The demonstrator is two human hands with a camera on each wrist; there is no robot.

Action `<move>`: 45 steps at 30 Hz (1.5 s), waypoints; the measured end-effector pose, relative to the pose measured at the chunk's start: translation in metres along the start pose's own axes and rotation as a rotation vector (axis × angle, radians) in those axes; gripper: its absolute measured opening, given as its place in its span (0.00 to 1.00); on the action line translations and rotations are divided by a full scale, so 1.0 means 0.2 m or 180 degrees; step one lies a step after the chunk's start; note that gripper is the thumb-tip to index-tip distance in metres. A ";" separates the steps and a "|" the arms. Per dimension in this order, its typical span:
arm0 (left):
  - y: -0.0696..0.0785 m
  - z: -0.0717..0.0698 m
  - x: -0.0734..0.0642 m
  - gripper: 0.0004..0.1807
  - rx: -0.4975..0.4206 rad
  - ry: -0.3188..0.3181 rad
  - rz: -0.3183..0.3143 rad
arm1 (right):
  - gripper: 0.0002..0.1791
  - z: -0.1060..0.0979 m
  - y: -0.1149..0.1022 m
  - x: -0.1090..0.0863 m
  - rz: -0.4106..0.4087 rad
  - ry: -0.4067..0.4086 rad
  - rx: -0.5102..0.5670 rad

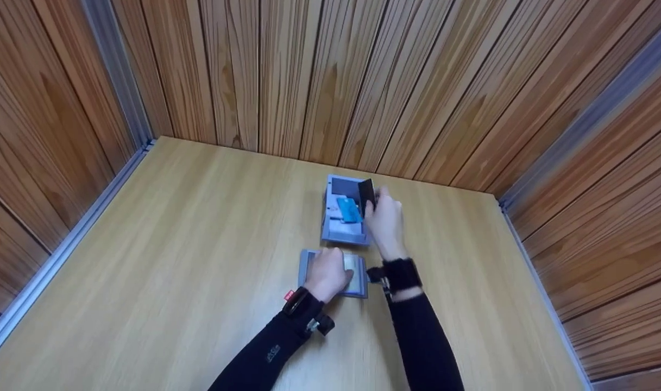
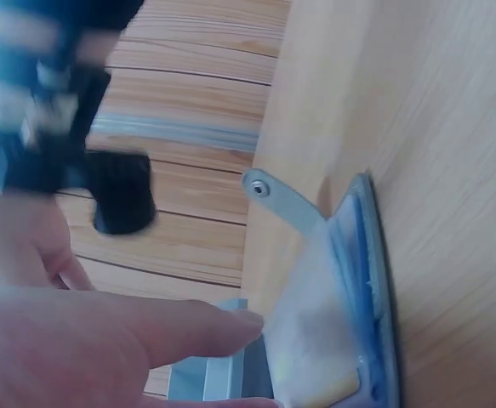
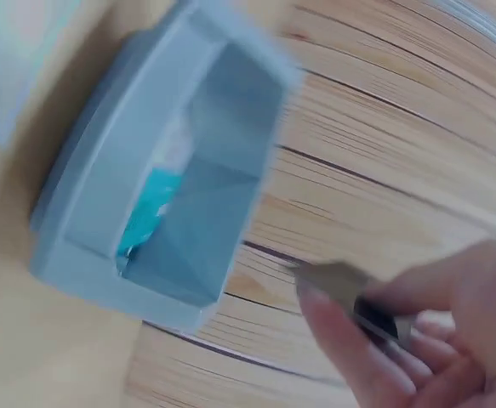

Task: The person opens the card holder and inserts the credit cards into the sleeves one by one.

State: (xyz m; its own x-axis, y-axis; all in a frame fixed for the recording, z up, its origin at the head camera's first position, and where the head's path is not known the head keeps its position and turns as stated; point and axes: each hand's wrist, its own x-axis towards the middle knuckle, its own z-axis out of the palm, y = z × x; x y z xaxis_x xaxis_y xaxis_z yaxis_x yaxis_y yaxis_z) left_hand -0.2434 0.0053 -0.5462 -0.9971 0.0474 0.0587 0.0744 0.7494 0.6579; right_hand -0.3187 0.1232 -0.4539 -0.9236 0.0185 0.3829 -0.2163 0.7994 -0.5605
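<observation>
A grey-blue card holder (image 1: 359,290) with clear sleeves lies opened on the table; its snap strap (image 2: 282,200) sticks up in the left wrist view. My left hand (image 1: 326,274) rests over its left part, with a straight finger (image 2: 188,330) reaching to the edge of the clear sleeve (image 2: 316,314). Further back stands a grey-blue open box (image 1: 345,238), holding a blue card (image 1: 349,209) and paler pieces. At the box's right side, my right hand (image 1: 385,222) pinches a dark flat card (image 1: 366,193) between thumb and fingers.
The wooden table (image 1: 200,260) extends to both sides. A plank wall (image 1: 287,81) rises close behind the box, with side walls at left and right. Dark wrist straps (image 1: 402,274) with small cameras sit on both wrists.
</observation>
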 end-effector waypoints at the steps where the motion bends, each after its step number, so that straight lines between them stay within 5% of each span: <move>1: 0.03 -0.04 -0.02 0.14 -0.0020 -0.0065 -0.0068 | 0.11 -0.02 0.01 -0.02 0.0085 -0.0075 0.0322; 7: 0.08 -0.09 -0.08 0.24 -0.0035 -0.0218 -0.0326 | 0.11 -0.11 0.08 -0.12 0.0701 -0.0352 0.2239; 11: 0.07 -0.06 -0.11 0.25 0.0019 -0.0210 -0.0359 | 0.11 -0.13 0.12 -0.17 0.0869 -0.0291 0.2706; 17: 0.06 -0.04 -0.12 0.23 0.0081 -0.0112 -0.0187 | 0.11 -0.17 0.14 -0.18 0.0827 -0.0436 0.2687; 24: 0.05 -0.17 -0.11 0.15 -0.0549 -0.0549 -0.0496 | 0.09 -0.20 0.15 -0.17 0.0932 -0.0711 0.2562; 27: -0.02 -0.23 -0.09 0.19 -0.0829 -0.0739 -0.0620 | 0.07 -0.20 0.18 -0.19 0.1033 -0.0755 0.2523; 35: -0.26 -0.32 0.01 0.06 -0.1345 -0.0916 -0.0881 | 0.02 -0.17 0.21 -0.22 0.1175 -0.0906 0.2427; 45: -0.38 -0.34 0.09 0.07 -0.1942 -0.1291 -0.0968 | 0.10 -0.17 0.28 -0.20 0.1361 -0.1854 0.1874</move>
State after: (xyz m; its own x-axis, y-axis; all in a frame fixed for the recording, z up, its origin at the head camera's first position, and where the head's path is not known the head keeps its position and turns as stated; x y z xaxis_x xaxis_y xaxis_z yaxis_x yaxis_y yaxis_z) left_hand -0.2662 -0.0946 -0.5441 -0.8930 0.2235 -0.3906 -0.3252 0.2795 0.9034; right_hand -0.2826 0.1880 -0.4759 -0.9405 -0.1906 -0.2814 0.2003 0.3580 -0.9120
